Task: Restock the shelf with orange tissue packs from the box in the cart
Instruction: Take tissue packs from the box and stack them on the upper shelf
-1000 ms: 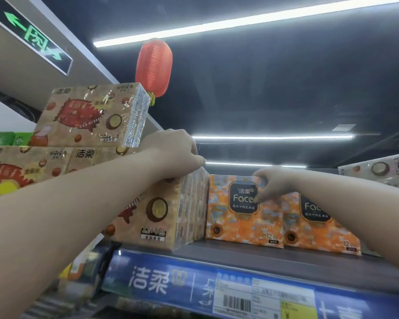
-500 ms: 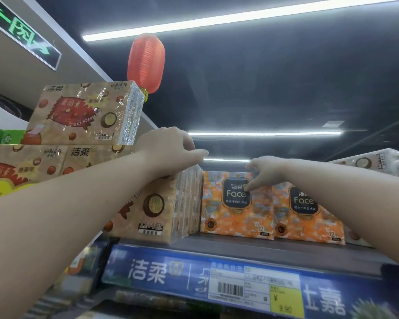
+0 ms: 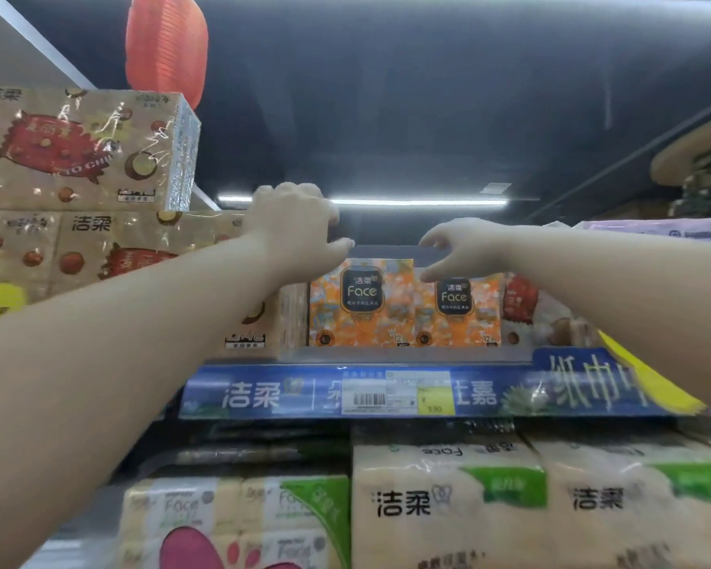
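At centre frame, the left orange pack and right orange pack stand touching on the shelf. The right hand hovers over their tops, fingers apart and holding nothing. The left hand is above the left pack's corner, and whether its fingers are together I cannot tell.

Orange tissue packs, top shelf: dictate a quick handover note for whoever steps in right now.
Left hand: fingers curled, beside the top left corner of the left orange pack; contact unclear.
Right hand: open, fingers spread just over the right orange pack.
Both packs stand upright, side by side, on the shelf.
Done: two packs shelved.
Left: fetch more from the box; box and cart are out of view.
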Motion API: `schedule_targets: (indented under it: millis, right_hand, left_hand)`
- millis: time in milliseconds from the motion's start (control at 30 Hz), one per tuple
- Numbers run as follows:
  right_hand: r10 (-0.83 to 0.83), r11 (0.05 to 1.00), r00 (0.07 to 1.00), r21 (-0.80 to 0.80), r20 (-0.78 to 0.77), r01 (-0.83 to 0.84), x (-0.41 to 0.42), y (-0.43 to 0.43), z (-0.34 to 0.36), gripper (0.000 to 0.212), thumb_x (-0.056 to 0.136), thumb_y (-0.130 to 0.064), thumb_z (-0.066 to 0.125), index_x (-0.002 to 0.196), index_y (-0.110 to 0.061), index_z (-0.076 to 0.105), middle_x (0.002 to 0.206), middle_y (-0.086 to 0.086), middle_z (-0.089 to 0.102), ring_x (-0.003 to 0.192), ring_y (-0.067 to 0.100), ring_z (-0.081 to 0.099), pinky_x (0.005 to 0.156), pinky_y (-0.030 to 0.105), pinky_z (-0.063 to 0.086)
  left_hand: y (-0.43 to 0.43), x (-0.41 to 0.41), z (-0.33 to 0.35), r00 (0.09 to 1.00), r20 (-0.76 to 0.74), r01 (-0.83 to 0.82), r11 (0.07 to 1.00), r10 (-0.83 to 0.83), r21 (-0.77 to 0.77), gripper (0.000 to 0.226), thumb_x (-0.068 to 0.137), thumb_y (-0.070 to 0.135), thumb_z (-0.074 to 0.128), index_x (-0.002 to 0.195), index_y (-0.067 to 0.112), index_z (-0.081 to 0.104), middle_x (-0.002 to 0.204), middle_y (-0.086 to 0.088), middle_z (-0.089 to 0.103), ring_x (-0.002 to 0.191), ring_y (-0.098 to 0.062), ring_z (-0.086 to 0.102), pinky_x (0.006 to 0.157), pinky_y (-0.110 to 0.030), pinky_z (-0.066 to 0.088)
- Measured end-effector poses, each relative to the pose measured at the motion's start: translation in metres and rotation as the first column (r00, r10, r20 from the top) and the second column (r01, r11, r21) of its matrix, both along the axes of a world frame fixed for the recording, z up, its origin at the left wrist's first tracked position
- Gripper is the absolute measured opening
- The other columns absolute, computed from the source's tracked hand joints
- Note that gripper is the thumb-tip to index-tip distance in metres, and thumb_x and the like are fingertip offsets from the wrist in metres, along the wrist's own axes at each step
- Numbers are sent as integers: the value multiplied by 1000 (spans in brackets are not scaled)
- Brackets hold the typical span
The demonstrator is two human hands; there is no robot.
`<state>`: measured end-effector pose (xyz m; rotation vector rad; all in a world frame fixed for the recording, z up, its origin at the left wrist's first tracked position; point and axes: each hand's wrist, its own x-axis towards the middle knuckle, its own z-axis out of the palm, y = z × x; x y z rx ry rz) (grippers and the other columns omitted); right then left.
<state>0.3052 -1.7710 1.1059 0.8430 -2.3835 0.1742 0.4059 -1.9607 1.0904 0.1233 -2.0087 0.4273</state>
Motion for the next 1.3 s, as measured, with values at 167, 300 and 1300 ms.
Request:
schedule_targets:
  millis: [167,300,1300]
  right_hand:
    - [-75,997,997,-15,3,75,33,33,-20,63,89,-45,59,143,-20,39,145,-2,44,133,19,41,97,28,33]
    - [-114,993,994,-18,1,114,63,57,-30,62,88,-46,61,142,-21,42,141,-1,49,127,19,46,88,25,31]
    - [-723,592,476,93,500,801,457,576,-225,60,89,-35,63,143,-17,40,142,3,47,128,20,47,101,30,38]
  left_hand:
    - [30,1,-21,989,106,105,994,-102,-22,41,89,46,45,113,21,65,124,0,57,119,-24,47,109,-46,23]
    - [57,13,-36,963,221,143,988,-151,52,47,89,50,46,124,22,57,131,-1,51,123,-26,45,106,-47,29]
    - [619,211,-232,333,657,776,592,-677,216,54,90,56,44,132,22,49,128,-5,51,115,-28,53,91,-41,47]
